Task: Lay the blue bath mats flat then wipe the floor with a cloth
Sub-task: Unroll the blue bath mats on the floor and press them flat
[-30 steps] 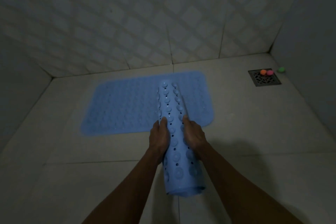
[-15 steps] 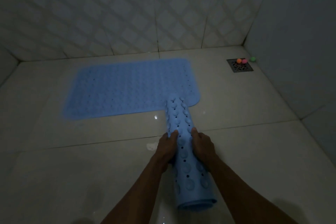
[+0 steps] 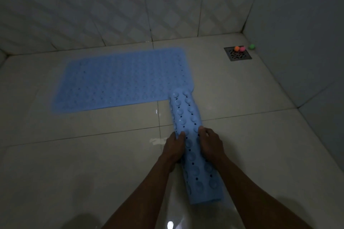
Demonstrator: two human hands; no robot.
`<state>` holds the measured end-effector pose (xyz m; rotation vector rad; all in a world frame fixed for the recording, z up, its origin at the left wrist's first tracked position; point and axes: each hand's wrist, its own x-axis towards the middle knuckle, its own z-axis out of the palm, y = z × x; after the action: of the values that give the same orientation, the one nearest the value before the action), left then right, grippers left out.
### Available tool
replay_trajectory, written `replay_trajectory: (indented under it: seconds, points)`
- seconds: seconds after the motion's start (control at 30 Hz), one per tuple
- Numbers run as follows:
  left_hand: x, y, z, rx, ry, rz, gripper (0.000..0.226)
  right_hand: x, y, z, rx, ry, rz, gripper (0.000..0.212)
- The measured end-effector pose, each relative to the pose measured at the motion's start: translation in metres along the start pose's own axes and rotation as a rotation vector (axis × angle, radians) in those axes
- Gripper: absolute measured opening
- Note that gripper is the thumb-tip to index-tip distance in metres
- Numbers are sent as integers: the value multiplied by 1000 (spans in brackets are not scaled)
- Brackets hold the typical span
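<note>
A blue bath mat (image 3: pixel 119 80) lies flat on the tiled floor near the back wall. A second blue mat, rolled into a tube (image 3: pixel 188 115) with its suction cups outward, points from me toward the flat mat's near right corner and overlaps it there. My left hand (image 3: pixel 174 148) grips the roll's left side and my right hand (image 3: pixel 210 144) grips its right side, about midway along. No cloth is in view.
A metal floor drain (image 3: pixel 239 56) sits in the back right corner with an orange ball (image 3: pixel 236 48) and a pink ball (image 3: pixel 242 49) on it, and a green ball (image 3: pixel 252 46) beside the right wall. Tiled walls close in the back and right. The floor looks wet and glossy.
I have drawn the rolled mat back toward me, off the middle of the flat mat, so that only its far end overlaps the flat mat's near right corner. Both hands keep their grip.
</note>
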<state>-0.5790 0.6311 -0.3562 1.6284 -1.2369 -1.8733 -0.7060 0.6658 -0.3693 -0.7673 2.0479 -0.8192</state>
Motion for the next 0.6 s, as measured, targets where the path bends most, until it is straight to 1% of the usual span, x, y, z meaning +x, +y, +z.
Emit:
replay_trajectory:
  seconds: [0.07,0.27,0.4,0.47,0.53,0.6]
  points:
    - [4,4,5,4,22,-13,54,7,0,-1,7,6,-2,51]
    - [16,8,14,66,61,3,48,18,3,-5,0,-1,12,52]
    - [20,7,15,106,96,14,50,20,1,-6,4,-21,10,53]
    - [19,7,14,130,114,17,51,18,0,-4,-82,6,-8,57]
    - [17,6,11,179,179,39,52,15,-1,-1,-205,43,-34,63]
    - [15,5,4,204,256,81,52,12,-5,5,-174,45,-21,61]
